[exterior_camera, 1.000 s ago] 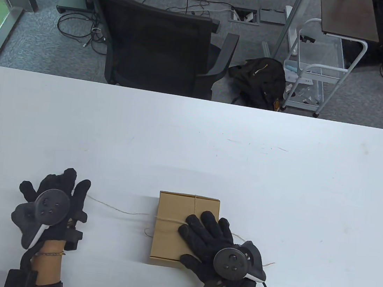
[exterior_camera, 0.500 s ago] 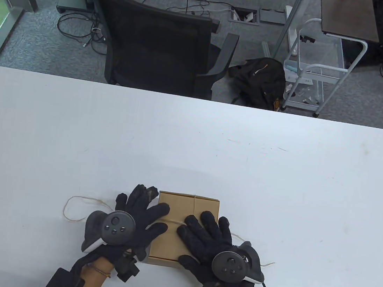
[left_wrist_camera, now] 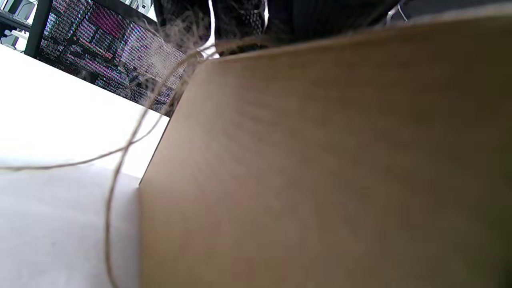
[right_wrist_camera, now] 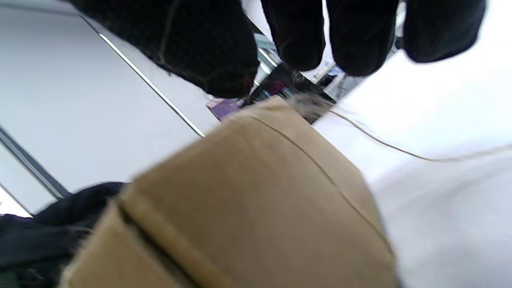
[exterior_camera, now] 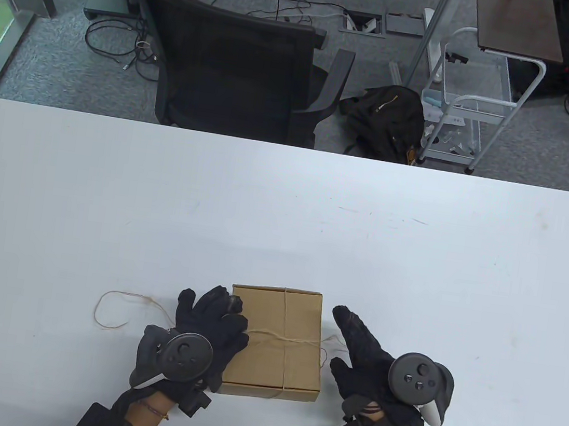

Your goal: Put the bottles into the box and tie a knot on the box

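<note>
A: Past the white table [exterior_camera: 285,208] lies grey carpet with a black chair [exterior_camera: 236,60], a dark bag [exterior_camera: 383,116], a wire cart [exterior_camera: 460,110] and loose cables [exterior_camera: 123,45]. Where is the box?

B: The box [exterior_camera: 275,342] sits closed near the table's front edge, between the two hands. Twine [exterior_camera: 281,338] crosses its lid both ways and meets near the middle.

A: And the left hand?

B: The left hand [exterior_camera: 206,333] lies against the box's left side, its fingers [exterior_camera: 228,305] spread over the left edge of the lid, where the twine comes across. They look loosely bent; whether they pinch the twine, the table view does not settle. In the left wrist view the cardboard wall [left_wrist_camera: 320,160] fills most of the frame, and two strands of twine [left_wrist_camera: 120,160] run off the top corner onto the table.

A: The right hand?

B: The right hand [exterior_camera: 369,365] is just beside the box's right side, apart from it, fingers straight and holding nothing. In the right wrist view its fingertips [right_wrist_camera: 296,36] hang above the box [right_wrist_camera: 248,208].

A: Any loose twine?

B: One end loops on the table left of the left hand [exterior_camera: 112,308]; a short end lies between the box and the right hand [exterior_camera: 333,341].
</note>
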Tool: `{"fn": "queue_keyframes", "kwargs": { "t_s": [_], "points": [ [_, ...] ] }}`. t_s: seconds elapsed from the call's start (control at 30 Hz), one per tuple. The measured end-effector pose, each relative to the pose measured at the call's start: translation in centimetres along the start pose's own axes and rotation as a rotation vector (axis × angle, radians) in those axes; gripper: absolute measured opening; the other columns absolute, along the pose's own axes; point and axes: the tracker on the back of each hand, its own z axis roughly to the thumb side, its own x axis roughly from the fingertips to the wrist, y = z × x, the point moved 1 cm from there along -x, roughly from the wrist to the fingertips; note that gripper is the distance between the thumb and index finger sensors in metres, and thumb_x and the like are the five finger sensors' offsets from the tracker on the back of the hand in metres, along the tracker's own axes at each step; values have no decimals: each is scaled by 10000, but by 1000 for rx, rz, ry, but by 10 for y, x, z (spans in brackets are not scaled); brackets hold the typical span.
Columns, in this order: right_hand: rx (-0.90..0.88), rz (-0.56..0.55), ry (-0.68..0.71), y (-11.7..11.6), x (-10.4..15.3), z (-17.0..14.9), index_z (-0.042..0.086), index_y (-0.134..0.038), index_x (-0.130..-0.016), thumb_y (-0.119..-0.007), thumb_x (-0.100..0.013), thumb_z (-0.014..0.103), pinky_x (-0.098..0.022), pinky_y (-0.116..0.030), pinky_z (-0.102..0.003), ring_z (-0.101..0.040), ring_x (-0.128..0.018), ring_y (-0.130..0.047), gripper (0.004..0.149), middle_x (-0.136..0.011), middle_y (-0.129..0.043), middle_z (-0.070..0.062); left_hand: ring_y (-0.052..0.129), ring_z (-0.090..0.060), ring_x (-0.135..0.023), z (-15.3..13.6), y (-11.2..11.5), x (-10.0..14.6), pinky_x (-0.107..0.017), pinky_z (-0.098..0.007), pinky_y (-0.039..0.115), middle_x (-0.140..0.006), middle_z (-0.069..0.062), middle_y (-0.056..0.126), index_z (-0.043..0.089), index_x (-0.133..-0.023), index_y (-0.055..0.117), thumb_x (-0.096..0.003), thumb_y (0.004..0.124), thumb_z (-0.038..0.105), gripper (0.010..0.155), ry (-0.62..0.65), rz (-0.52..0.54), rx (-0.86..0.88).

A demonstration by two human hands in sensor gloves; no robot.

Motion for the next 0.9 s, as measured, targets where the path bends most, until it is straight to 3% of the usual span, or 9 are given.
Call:
{"fn": "queue_keyframes", "kwargs": {
  "t_s": [0.1,0.17,0.27,0.43,0.47,0.6,0.67,0.73,0.9],
  "points": [
    [32,8,32,-11,-6,-3,225,-482,-1094,-895,-409,125,-585,-627,-738,-594,-875,-647,806,-1027,-693,-287,651,-525,-1079,2,2,1,-670,-834,394,-1141,-155,715,176,-925,815,-509,826,418,482,12,-3,-29],
    [72,-33,44,-11,-9,-4,196,-535,-1076,-919,-400,135,-581,-665,-702,-536,-840,-743,779,-892,-879,-215,652,-526,-1076,2,3,1,-671,-833,393,-1143,-155,708,173,-928,807,-510,823,416,483,13,-3,-27],
    [154,-137,87,-2,-6,1,182,-661,-1030,-947,-394,206,-549,-732,-649,-439,-721,-895,698,-691,-989,-117,653,-525,-1077,2,3,1,-671,-834,392,-1142,-156,712,172,-926,810,-508,827,416,485,16,-2,-26],
    [214,-187,153,11,1,16,142,-968,-764,-945,-377,292,-550,-720,-633,-359,-579,-932,416,-551,-982,-82,701,-510,-1065,3,-1,1,-676,-835,415,-1107,-143,782,131,-897,856,-492,862,405,490,31,25,-21],
    [221,-171,180,11,0,19,139,-984,-735,-922,-389,288,-553,-708,-639,-363,-566,-922,381,-536,-972,-90,709,-508,-1061,4,-3,1,-677,-835,418,-1100,-141,793,128,-890,863,-489,865,407,489,31,36,-31],
    [215,-203,255,8,3,27,151,-899,-801,-814,-443,278,-589,-651,-662,-395,-670,-838,390,-635,-901,-77,732,-501,-1051,4,-8,1,-679,-836,420,-1080,-137,824,121,-869,883,-476,885,415,491,31,61,-48],
    [144,-216,309,7,2,28,162,-838,-835,-763,-462,275,-601,-630,-667,-447,-768,-759,398,-787,-842,-125,746,-498,-1045,4,-11,2,-678,-835,426,-1068,-137,842,116,-855,899,-467,896,421,493,31,77,-65],
    [72,-246,327,7,1,28,155,-814,-846,-743,-469,274,-577,-682,-644,-455,-767,-788,401,-865,-827,-159,764,-490,-1035,3,-15,2,-678,-831,436,-1051,-132,863,116,-837,914,-462,902,430,490,20,97,-87],
    [56,-388,350,13,1,26,116,-812,-819,-737,-458,277,-426,-846,-512,-303,-512,-976,402,-630,-967,-97,812,-478,-1005,0,-18,2,-681,-826,455,-1013,-126,909,108,-793,951,-441,923,448,491,12,98,-145]
  ]
}}
